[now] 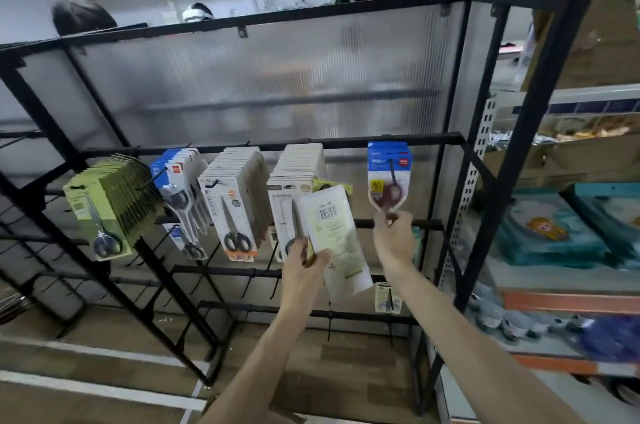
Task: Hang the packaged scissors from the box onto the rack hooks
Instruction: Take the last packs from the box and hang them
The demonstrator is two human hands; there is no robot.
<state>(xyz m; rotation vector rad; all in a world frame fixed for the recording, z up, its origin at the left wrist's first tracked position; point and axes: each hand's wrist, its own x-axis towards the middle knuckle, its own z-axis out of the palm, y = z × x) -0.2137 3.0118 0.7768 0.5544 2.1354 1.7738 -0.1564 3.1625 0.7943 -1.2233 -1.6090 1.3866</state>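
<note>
Five bunches of packaged scissors hang along the middle rail of the black rack (pixel 346 12). From the left of the frame they are a green-carded stack (pixel 104 201), a blue-carded stack (pixel 180 181), two grey-white stacks (pixel 235 201) (pixel 294 174), and, right of centre, a thin blue-topped bunch (pixel 389 177) with red-handled scissors in front. One more small pack (pixel 388 297) hangs on a lower rail below it; others down there are too hidden for me to count.

A ribbed translucent panel (pixel 277 77) backs the rack, which stands on a brown wood-look floor (pixel 311 354). Metal shelving with orange beams (pixel 568 300) fills the right edge of the frame and carries teal packages (pixel 547 233).

Both my arms reach up from the bottom of the frame. My left hand (pixel 304 267) grips a white-backed pack (pixel 334 236) by its lower edge, thumb across the front, barcode side towards me, in front of the fourth stack. I cannot tell whether more packs sit behind it. My right hand (pixel 393 236) pinches the bottom tip of the blue-topped bunch between thumb and fingers.
</note>
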